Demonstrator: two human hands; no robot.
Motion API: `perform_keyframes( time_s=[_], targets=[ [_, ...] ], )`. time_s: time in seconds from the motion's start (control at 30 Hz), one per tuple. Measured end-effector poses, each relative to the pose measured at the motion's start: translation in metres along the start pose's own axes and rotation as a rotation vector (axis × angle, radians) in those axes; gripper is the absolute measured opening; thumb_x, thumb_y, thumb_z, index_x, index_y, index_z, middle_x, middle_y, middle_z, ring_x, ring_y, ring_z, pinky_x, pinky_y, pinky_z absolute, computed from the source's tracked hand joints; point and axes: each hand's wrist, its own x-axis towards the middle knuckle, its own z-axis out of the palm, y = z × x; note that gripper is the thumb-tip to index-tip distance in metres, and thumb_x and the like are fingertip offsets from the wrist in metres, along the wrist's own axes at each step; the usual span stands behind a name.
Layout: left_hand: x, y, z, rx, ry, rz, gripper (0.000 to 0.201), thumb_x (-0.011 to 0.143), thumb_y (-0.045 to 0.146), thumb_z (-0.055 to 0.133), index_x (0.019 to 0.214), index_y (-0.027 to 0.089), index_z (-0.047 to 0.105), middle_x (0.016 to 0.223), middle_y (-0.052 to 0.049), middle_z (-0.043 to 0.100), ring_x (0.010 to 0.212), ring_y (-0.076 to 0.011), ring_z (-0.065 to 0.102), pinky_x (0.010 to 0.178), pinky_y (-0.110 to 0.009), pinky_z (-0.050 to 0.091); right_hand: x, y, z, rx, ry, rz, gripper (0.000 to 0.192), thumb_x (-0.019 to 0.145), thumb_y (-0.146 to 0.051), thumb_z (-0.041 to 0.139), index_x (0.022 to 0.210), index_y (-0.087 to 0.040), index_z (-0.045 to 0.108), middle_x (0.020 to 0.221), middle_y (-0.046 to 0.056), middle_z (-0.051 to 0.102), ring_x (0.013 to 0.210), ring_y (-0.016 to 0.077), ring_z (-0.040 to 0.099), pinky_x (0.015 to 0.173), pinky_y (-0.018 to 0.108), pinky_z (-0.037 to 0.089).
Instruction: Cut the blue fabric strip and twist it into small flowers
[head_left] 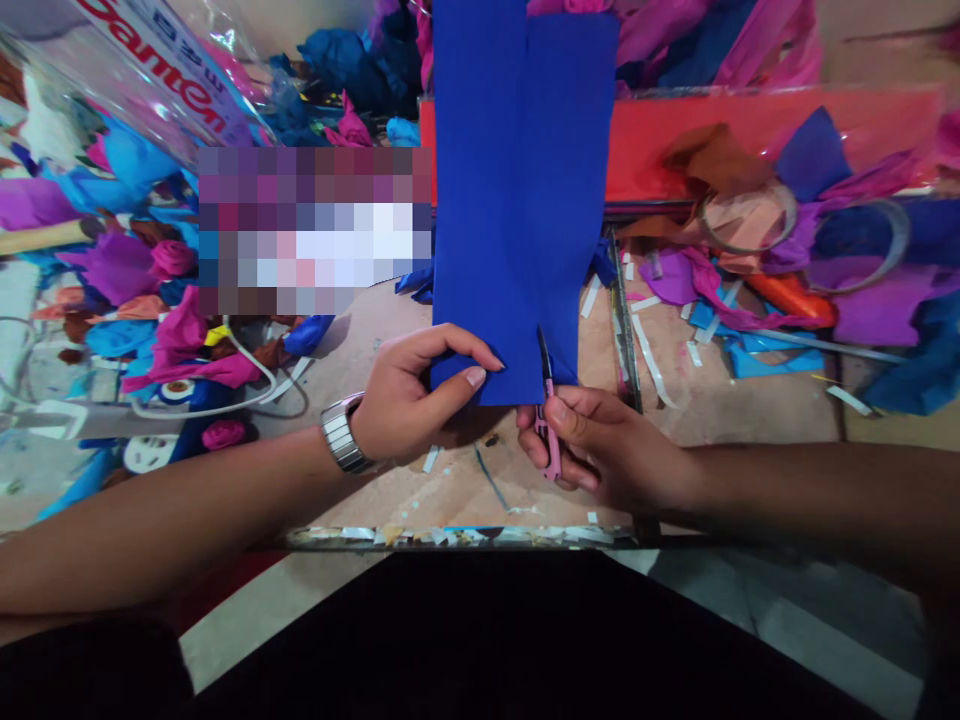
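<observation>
Both hands busy, set apart on 1 piece: the blue sheet (487, 250), lying lengthwise away from the wearer, near edge just in front of the hands on the bench (405, 500). Right hand (607, 440) is closed around pink-handled scissors (548, 388), dark blade pointing away, at the near edge. Left hand (401, 385) has forefinger and thumb on the near-left part; can't tell if its other fingers grip from below. Step in hand looks like an early cut: right of the blade, the near edge hangs as a loose flap, most of the length ahead looks uncut. I can't see whether a 2nd blade sits underneath. Next move calls for left side held flat, blade kept in line, no tugging on the flap.
</observation>
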Motion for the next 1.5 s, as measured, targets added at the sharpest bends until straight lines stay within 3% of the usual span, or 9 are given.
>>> perform_keyframes(
  time_s=[0.67,0.93,1.13,1.5],
  targets=[
    [-0.0012,-0.0002,-0.001,0.01,-0.023,0.009,0.016,0.098,0.034,0.076,0.103,0.02,0.083,0.091,-0.005,0.081,0.069,-0.0143,0.069,0.065,-0.027,0.054,-0.001,0.002,-0.0017,0.006,0.02,0.001,0.041,0.105,-0.056,0.073,0.1,-0.016,0.067,0.084,0.0,0.071,0.046,0.0018,0.039,0.049,0.023,0.028],
    [-0.0015,0.0009,-0.0006,0.03,-0.026,0.028,0.018,0.097,0.036,0.078,0.102,0.02,0.084,0.088,-0.006,0.081,0.067,-0.0146,0.068,0.062,-0.027,0.053,-0.0015,-0.0003,0.001,0.011,0.012,-0.014,0.043,0.105,-0.055,0.072,0.089,-0.016,0.063,0.081,-0.001,0.068,0.046,0.002,0.039,0.049,0.023,0.028],
    [0.0,0.0007,0.001,0.055,0.01,0.017,0.018,0.097,0.037,0.077,0.1,0.02,0.083,0.084,-0.004,0.08,0.06,-0.0118,0.061,0.056,-0.025,0.048,-0.0015,-0.0008,0.0019,0.028,0.022,-0.003,0.041,0.102,-0.055,0.077,0.103,-0.015,0.069,0.083,-0.001,0.069,0.045,0.0025,0.04,0.048,0.023,0.027],
    [-0.0009,-0.0009,-0.0007,0.056,-0.004,0.009,0.019,0.097,0.037,0.078,0.101,0.02,0.083,0.085,-0.005,0.08,0.062,-0.0125,0.062,0.058,-0.026,0.049,-0.0021,-0.0019,0.0025,0.024,0.025,0.025,0.041,0.104,-0.056,0.074,0.1,-0.016,0.067,0.081,0.0,0.068,0.047,0.0029,0.038,0.048,0.023,0.029]
  ],
)
